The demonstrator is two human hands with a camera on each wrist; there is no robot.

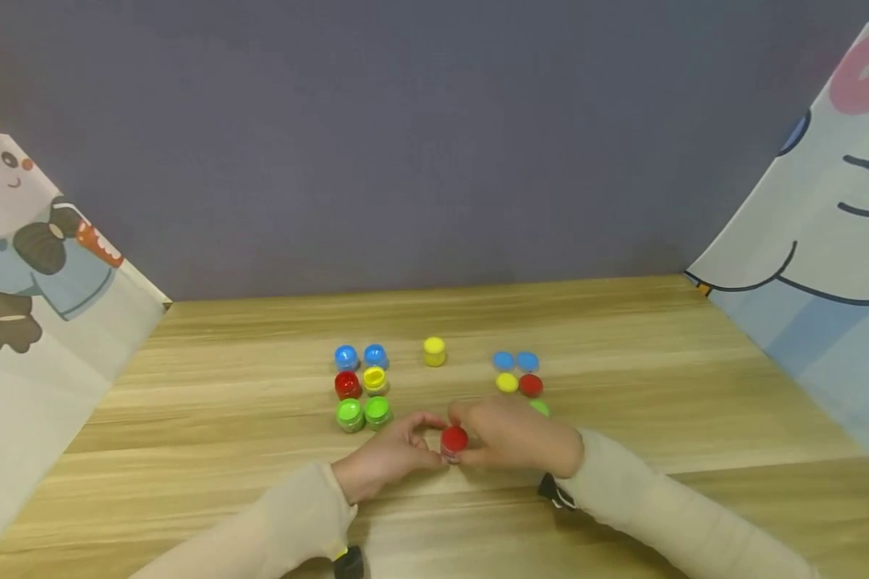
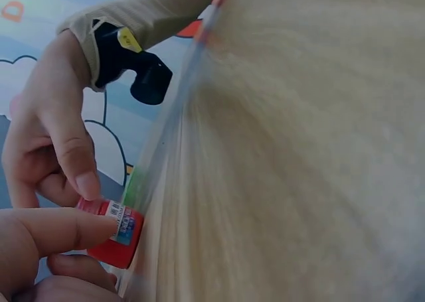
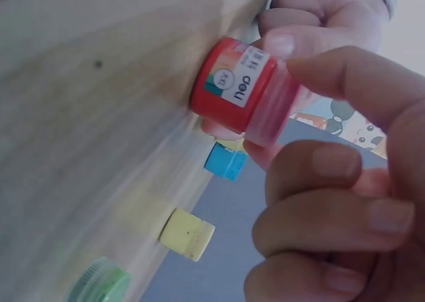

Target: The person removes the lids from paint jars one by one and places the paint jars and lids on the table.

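Note:
A small red paint jar (image 1: 454,441) with its red lid on stands upright near the front of the table. My left hand (image 1: 391,454) holds the jar from the left, thumb and index finger around its body. From the other side, my right hand (image 1: 517,434) pinches the lid (image 3: 275,109) between thumb and index finger, its remaining fingers curled in. A printed label (image 3: 240,76) shows on the jar's side in the right wrist view. In the left wrist view, the left fingers (image 2: 60,232) lie across the label and the right hand (image 2: 50,129) reaches in from above.
To the left stand lidless jars: two blue (image 1: 360,357), one red (image 1: 348,385), one yellow (image 1: 375,380), two green (image 1: 364,413). A lidded yellow jar (image 1: 434,351) is behind the hands. Lids lie at right: two blue (image 1: 516,361), yellow (image 1: 507,382), red (image 1: 531,385), and green (image 1: 539,408), partly hidden.

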